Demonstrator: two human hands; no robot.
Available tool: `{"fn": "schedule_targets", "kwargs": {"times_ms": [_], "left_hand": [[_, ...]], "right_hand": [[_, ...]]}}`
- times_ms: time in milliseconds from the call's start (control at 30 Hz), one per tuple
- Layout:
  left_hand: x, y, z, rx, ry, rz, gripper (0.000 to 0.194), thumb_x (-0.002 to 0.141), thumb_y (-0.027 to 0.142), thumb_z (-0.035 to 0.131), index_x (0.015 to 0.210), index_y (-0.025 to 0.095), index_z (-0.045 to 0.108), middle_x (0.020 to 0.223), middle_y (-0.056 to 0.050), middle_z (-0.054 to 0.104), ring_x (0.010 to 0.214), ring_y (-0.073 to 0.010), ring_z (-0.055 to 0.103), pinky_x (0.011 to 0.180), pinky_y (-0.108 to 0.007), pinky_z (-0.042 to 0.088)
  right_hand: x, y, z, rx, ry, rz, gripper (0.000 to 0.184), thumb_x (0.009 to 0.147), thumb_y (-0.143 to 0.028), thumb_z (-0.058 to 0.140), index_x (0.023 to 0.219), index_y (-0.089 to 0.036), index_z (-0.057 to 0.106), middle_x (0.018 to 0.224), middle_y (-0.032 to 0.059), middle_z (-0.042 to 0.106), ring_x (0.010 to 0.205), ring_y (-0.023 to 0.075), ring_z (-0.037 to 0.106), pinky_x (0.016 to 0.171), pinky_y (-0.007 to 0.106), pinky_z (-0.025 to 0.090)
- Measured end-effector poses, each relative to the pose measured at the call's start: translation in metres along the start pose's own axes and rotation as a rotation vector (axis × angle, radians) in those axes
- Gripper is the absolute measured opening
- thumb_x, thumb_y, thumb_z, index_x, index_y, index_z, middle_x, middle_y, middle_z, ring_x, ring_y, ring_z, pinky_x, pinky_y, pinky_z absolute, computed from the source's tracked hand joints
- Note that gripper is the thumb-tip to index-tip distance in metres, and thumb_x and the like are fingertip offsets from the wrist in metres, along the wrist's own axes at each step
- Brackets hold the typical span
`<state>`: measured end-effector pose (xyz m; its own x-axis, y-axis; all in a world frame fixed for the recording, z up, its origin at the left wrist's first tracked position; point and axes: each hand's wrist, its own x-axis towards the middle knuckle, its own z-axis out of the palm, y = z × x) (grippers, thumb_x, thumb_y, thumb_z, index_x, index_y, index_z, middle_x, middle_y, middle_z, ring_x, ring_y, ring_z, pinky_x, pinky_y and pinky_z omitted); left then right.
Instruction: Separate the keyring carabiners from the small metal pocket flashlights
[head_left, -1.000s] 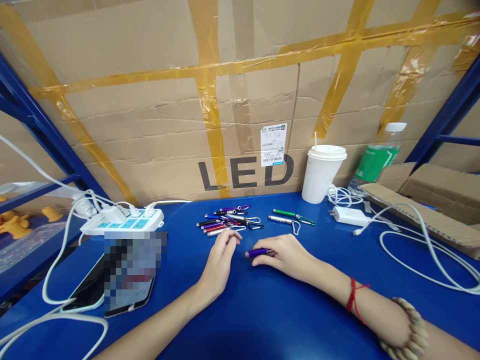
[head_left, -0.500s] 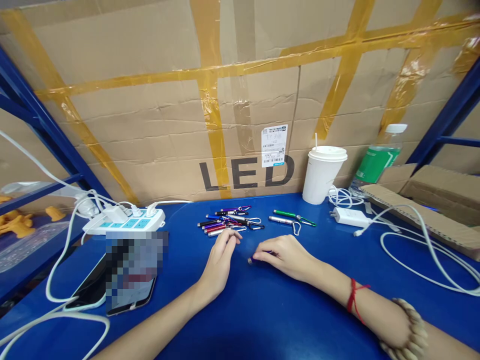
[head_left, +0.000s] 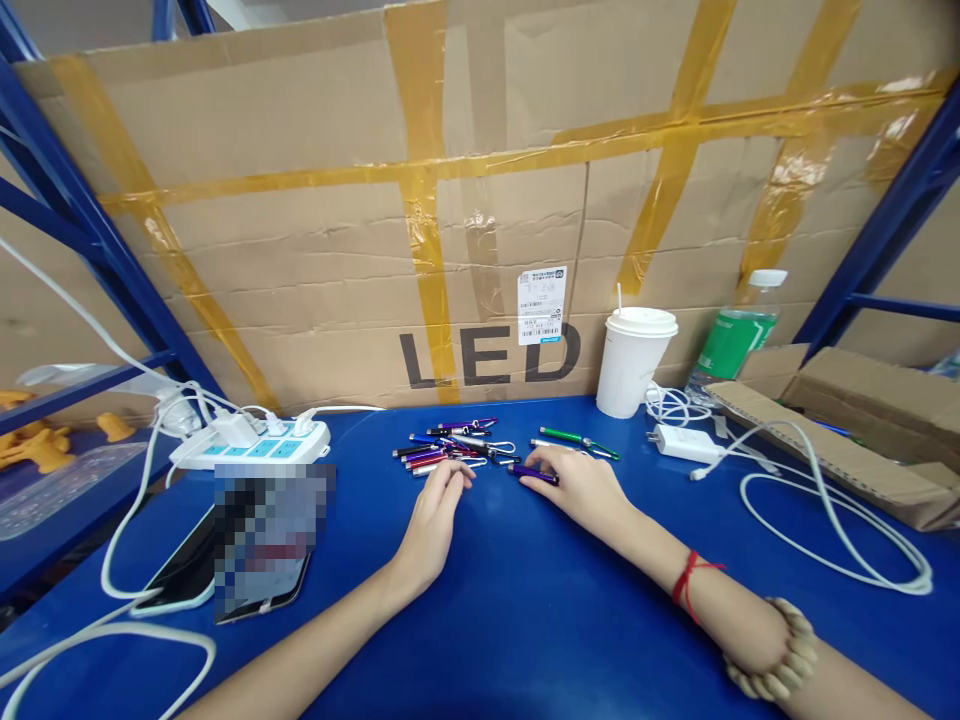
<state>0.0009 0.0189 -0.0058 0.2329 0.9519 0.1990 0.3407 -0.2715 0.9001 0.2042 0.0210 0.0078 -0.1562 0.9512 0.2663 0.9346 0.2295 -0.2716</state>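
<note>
My right hand (head_left: 581, 485) lies on the blue table (head_left: 525, 610), fingers closed round a small purple pen light (head_left: 531, 473). It sits just right of a pile of several coloured pen lights (head_left: 454, 449) with clips. My left hand (head_left: 435, 510) rests flat on the table with its fingers stretched toward the pile, fingertips almost touching the nearest ones and holding nothing. A green pen light (head_left: 577, 437) and a silver one (head_left: 545, 445) lie just beyond my right hand.
A taped cardboard wall marked LED (head_left: 487, 355) closes the back. A white lidded cup (head_left: 634, 362), green bottle (head_left: 731, 335), charger (head_left: 679, 441) and looping white cable (head_left: 832, 520) stand right, by a cardboard box (head_left: 847, 420). Power strip (head_left: 251, 444) and phones (head_left: 225, 570) lie left.
My right hand has carried the purple pen light away from me, up to the pile's right edge. The left hand has hardly moved. The camera has tilted up slightly.
</note>
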Motion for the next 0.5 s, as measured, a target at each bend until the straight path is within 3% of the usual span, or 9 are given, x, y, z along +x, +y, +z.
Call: {"fn": "schedule_targets", "kwargs": {"times_ms": [267, 500], "left_hand": [[-0.001, 0.003, 0.001, 0.017, 0.052, 0.035, 0.024, 0.086, 0.035, 0.031, 0.086, 0.021, 0.05, 0.087, -0.002, 0.054, 0.085, -0.0165, 0.049, 0.077, -0.028, 0.037], [0.003, 0.0, -0.003, 0.241, 0.181, 0.117, 0.013, 0.081, 0.022, 0.04, 0.088, 0.021, 0.051, 0.096, -0.003, 0.057, 0.095, -0.0179, 0.05, 0.085, -0.033, 0.036]], "right_hand": [[0.002, 0.015, 0.004, -0.064, 0.141, 0.042, 0.012, 0.076, -0.026, 0.06, 0.088, -0.024, 0.061, 0.085, -0.0008, 0.064, 0.079, 0.0157, 0.058, 0.052, 0.022, 0.035], [0.002, 0.019, 0.004, -0.104, 0.206, 0.006, 0.018, 0.077, -0.012, 0.052, 0.087, -0.023, 0.062, 0.09, 0.0017, 0.063, 0.086, 0.0175, 0.056, 0.06, 0.025, 0.039]]}}
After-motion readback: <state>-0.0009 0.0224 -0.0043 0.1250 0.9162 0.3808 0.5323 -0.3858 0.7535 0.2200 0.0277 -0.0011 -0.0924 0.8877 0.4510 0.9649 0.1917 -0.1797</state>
